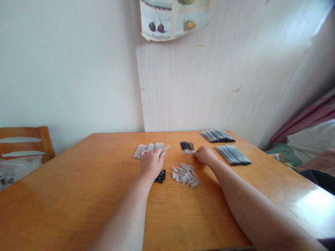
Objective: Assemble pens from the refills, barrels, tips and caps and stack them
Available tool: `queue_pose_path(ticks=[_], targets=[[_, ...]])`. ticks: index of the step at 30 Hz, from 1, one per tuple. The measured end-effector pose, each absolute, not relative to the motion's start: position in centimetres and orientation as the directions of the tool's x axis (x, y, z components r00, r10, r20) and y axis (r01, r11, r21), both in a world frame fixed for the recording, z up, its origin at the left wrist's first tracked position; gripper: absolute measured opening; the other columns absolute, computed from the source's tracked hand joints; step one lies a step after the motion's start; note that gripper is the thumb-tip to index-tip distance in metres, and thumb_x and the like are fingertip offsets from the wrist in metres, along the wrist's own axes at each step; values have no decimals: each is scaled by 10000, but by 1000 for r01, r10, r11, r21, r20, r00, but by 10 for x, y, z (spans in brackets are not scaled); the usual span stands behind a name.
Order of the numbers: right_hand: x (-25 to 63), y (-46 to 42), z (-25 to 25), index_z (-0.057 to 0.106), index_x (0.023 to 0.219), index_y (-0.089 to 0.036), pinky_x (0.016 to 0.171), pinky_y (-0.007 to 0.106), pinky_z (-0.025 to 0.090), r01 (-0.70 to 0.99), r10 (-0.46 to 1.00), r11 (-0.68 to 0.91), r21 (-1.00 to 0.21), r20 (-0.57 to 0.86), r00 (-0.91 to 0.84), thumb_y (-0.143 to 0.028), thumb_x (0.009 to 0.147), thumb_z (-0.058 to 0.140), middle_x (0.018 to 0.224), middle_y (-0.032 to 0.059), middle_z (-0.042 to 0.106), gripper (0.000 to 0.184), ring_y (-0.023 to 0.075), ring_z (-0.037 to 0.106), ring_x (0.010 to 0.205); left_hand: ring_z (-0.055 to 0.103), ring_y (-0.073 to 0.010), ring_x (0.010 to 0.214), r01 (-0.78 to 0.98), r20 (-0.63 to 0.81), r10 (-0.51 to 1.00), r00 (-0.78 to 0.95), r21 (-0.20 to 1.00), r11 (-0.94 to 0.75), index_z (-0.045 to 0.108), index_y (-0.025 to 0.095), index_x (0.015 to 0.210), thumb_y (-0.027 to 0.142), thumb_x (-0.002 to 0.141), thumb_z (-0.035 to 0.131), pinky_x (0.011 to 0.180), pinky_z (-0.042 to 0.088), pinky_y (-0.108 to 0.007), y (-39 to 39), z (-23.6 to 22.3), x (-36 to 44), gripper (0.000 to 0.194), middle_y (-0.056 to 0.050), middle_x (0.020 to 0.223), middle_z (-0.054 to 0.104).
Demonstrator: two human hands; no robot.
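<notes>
My left hand (152,162) is closed, with a translucent pen barrel (165,149) pinched between thumb and finger. Behind it lies a row of similar white translucent barrels (141,150), partly hidden by the hand. Under the left wrist shows a pile of small black pen caps (161,176). My right hand (205,155) pinches at the near end of a dark pen refill at the right side of a small row of refills (186,147). Between the hands, closer to me, is a loose heap of short whitish translucent pieces (186,175).
Two flat stacks of clear pens with black ends, a far one (217,135) and a nearer one (233,155), lie on the right of the wooden table (78,195). The wall (78,69) rises behind it. A wooden chair (28,139) stands at the left.
</notes>
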State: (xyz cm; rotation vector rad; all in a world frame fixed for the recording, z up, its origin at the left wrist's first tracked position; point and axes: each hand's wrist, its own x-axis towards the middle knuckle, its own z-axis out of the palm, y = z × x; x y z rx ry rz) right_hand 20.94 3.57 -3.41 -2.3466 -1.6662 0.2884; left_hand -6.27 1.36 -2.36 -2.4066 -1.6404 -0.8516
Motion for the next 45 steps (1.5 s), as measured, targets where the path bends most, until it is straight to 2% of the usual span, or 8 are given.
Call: queue_pose_path(ticks=[10,21,25,28,31,34,38,45], targets=[[213,38,-36,734,801,-168,558,265,369,907,946,-289,-307,51,319,-493,828,558,866,144,730,371,226,667,761,635,-219,920,878,518,814,263,221,-424,665,267,1008,338,936,453,904,326,-394,14,-25,-64,236,-39,964,734],[208,31,-27,724,872,-191,631,271,395,890,911,-313,-331,161,381,-461,886,477,918,137,727,367,236,660,853,631,-218,934,882,510,822,253,227,-413,663,267,1024,335,938,450,923,330,-392,15,-26,-63,240,-45,988,733],[211,29,-23,708,909,-193,656,286,399,856,857,-320,-406,261,445,-442,887,468,923,133,722,346,251,654,883,633,-219,937,884,499,829,253,228,-407,663,267,1025,340,940,446,917,340,-388,14,-23,-63,245,-51,960,732],[212,31,-21,689,878,-184,655,285,401,808,811,-236,-539,349,470,-427,861,502,869,115,720,306,236,650,845,637,-220,926,887,495,832,250,227,-401,659,262,1042,344,942,441,886,354,-375,14,-22,-63,253,-53,923,730],[209,33,-17,652,840,-169,607,260,412,604,814,-9,-797,345,468,-403,821,549,769,81,703,256,186,640,721,638,-220,910,888,493,833,252,225,-402,648,255,1069,345,944,437,843,366,-360,15,-22,-63,261,-52,909,728],[201,31,-11,596,776,-167,516,225,392,187,864,213,-959,275,423,-410,755,633,698,50,673,247,137,600,602,637,-217,910,893,485,840,243,226,-389,643,249,1080,347,945,437,822,368,-353,15,-22,-64,265,-56,926,730],[193,24,-1,562,699,-165,455,202,352,-135,909,291,-947,229,348,-432,650,767,655,23,644,339,95,550,525,639,-211,913,887,484,839,247,237,-397,642,245,1075,353,949,435,820,366,-350,16,-22,-64,266,-55,936,731],[190,17,10,554,675,-166,430,193,351,-293,927,304,-907,210,310,-383,623,818,628,12,623,345,81,524,502,636,-211,940,875,491,833,255,250,-416,654,254,1068,336,942,454,830,370,-347,16,-24,-64,251,-52,957,733]])
